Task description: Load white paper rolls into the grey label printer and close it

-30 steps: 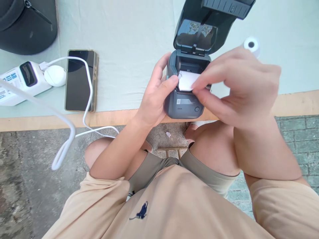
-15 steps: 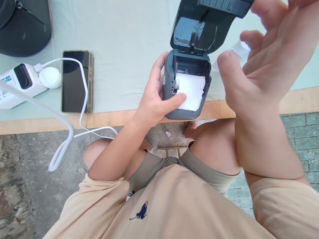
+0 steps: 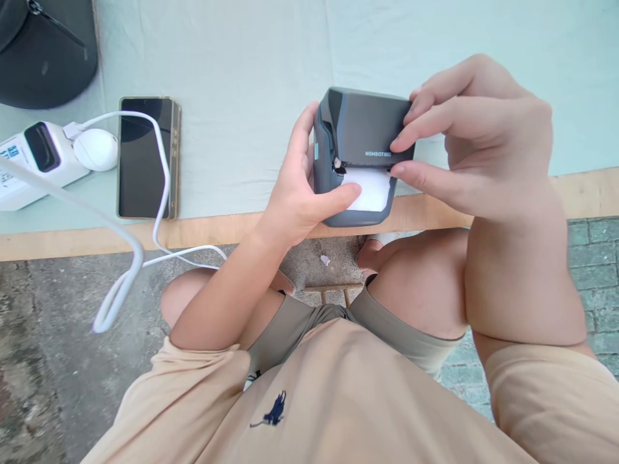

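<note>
The left hand [image 3: 302,193] reaches up from a bent forearm, thumb stretched toward the right, fingers raised and partly curled behind. The right hand [image 3: 483,138] comes in from the right, thumb and fingertips brought close, wrist bent.

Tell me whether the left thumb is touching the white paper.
Touching: the head view shows the left thumb lying over the white paper, its tip resting on it, no gap visible.

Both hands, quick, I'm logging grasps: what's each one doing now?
Left hand: closed around the printer, thumb on the paper.
Right hand: partly closed, fingers on the lid.
</note>
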The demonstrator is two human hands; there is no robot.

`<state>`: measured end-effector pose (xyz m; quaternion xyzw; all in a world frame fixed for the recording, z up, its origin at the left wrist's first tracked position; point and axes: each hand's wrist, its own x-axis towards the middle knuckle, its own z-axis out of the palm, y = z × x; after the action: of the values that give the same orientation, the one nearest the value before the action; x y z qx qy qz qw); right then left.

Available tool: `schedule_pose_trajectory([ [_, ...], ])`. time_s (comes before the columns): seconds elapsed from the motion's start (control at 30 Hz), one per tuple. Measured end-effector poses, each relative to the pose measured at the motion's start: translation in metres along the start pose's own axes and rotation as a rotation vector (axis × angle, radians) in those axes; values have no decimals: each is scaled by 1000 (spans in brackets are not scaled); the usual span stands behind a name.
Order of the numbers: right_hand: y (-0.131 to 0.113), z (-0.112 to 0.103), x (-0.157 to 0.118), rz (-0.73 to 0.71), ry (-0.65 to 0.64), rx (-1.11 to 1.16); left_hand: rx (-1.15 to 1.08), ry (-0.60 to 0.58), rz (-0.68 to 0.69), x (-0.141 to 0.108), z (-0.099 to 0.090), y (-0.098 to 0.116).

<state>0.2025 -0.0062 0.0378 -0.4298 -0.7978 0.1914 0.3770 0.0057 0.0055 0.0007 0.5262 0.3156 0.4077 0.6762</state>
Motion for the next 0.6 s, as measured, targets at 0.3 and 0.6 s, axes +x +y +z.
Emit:
schedule_pose_trajectory([
  [0.3,-5,1,4,167,-51,42,4,-13,6,0,0,0],
  [0.6,-14,8,7,341,-317,356,-64,60,-7,-2,5,5],
])
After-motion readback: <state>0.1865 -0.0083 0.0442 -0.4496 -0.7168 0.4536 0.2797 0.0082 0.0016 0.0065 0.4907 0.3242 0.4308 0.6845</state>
